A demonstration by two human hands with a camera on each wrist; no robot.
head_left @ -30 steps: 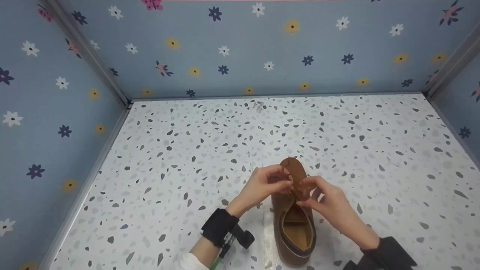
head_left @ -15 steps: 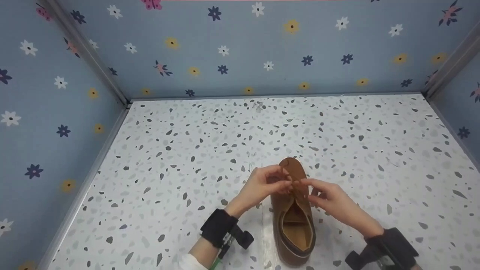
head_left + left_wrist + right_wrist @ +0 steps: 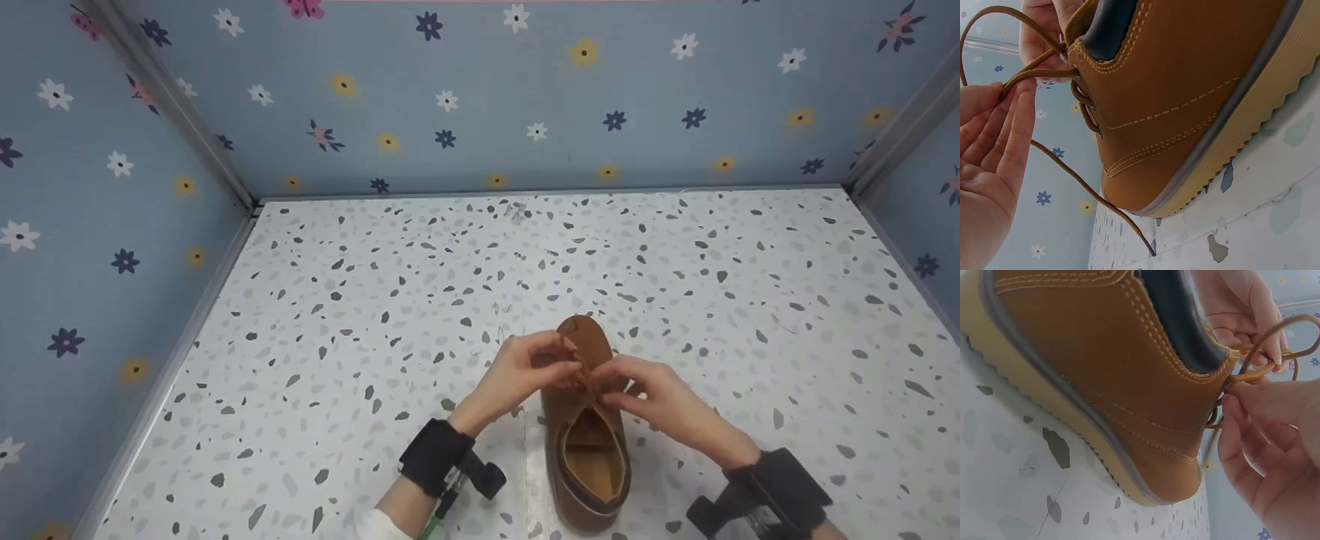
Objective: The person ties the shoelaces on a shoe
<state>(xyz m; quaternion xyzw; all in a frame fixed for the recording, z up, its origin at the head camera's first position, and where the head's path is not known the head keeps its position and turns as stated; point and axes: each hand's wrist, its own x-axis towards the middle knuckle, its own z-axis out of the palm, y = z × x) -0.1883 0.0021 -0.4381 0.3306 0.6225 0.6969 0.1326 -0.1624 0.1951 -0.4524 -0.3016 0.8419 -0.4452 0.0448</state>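
A tan-brown lace-up boot (image 3: 589, 517) with a dark padded collar stands upright on the floor, toe pointing away from me. My left hand (image 3: 525, 367) is over the lacing from the left, its thumb and fingertips pinching the brown shoelace (image 3: 1044, 73). In the left wrist view, a lace loop arches above that hand and a loose end hangs past the toe. My right hand (image 3: 660, 397) comes in from the right. In the right wrist view, its thumb and forefinger pinch the lace (image 3: 1252, 374) close to the top eyelets. The knot area is partly hidden by fingers.
White speckled flooring (image 3: 375, 300) surrounds the boot. Blue flowered panels (image 3: 480, 97) rise at the back and both sides. Black wrist straps with small cameras (image 3: 487, 480) sit on both forearms, close beside the boot's heel end.
The right hand shifted right, off the middle of the lacing, then came back left to the laces with its fingertips closer together. The left hand and boot have stayed nearly still.
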